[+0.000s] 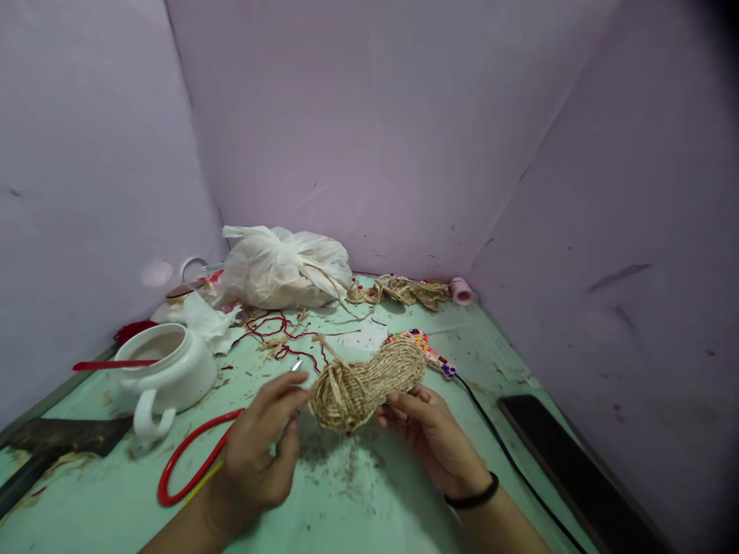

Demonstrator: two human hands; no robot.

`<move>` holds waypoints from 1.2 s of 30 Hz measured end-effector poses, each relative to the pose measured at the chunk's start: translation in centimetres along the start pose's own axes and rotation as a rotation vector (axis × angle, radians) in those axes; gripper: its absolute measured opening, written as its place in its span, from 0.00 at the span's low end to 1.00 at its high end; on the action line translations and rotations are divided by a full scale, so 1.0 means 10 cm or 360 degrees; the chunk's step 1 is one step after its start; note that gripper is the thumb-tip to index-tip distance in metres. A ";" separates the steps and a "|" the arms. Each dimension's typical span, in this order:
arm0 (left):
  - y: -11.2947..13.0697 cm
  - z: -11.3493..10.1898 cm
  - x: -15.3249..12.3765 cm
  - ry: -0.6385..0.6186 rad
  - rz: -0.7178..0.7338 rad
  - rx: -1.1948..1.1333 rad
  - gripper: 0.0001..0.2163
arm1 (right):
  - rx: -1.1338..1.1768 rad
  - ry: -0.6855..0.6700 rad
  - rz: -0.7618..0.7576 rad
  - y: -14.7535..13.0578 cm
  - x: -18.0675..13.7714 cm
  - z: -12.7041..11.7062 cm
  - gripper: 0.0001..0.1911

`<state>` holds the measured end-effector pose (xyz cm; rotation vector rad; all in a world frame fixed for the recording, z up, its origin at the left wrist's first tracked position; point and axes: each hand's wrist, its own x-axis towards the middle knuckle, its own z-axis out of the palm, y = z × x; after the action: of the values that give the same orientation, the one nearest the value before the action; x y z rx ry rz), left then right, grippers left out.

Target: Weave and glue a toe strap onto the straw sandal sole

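A small woven straw slipper (398, 373) is held up above the table, its braided strap toward the left and its heel end toward the right. My right hand (424, 431) grips it from below, with thumb and fingers at the sole's lower edge. Beside the strap end is my left hand (265, 438), fingers loosely curled and apart from the thumb; whether a fingertip touches the straw I cannot tell. A red loop handle (167, 481) and a yellow strip (202, 483) lie partly hidden behind my left hand. A metal tip (296, 365) shows just above its fingers.
A white pot (196, 365) with a red stick (115, 365) stands left, near a hatchet-like tool (75, 436). Behind are a white plastic bag (282, 269), red yarn (282, 319), braided straw (404, 291) and a pink roll (462, 292). A patterned, corded tool (439, 362) and phone-like dark slab (560, 454) lie right.
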<state>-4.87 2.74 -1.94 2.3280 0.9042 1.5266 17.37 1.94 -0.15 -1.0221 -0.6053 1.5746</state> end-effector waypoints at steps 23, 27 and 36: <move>-0.03 0.19 0.19 0.0033 -0.1857 -0.1054 0.09 | -0.2623 0.0642 -0.0347 -0.74 0.69 -0.81 0.12; -0.03 0.16 0.17 0.0083 -0.1821 -0.0995 0.09 | -0.2567 0.0497 -0.0206 -0.71 0.79 -0.72 0.09; -0.01 0.10 0.18 0.0087 -0.1632 -0.0929 0.11 | -0.1743 0.0435 -0.0183 -0.46 0.37 -0.59 0.14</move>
<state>-3.50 4.06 -1.09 1.1022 1.1777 1.1454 24.72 5.92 -0.36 -1.9085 -1.3553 0.9049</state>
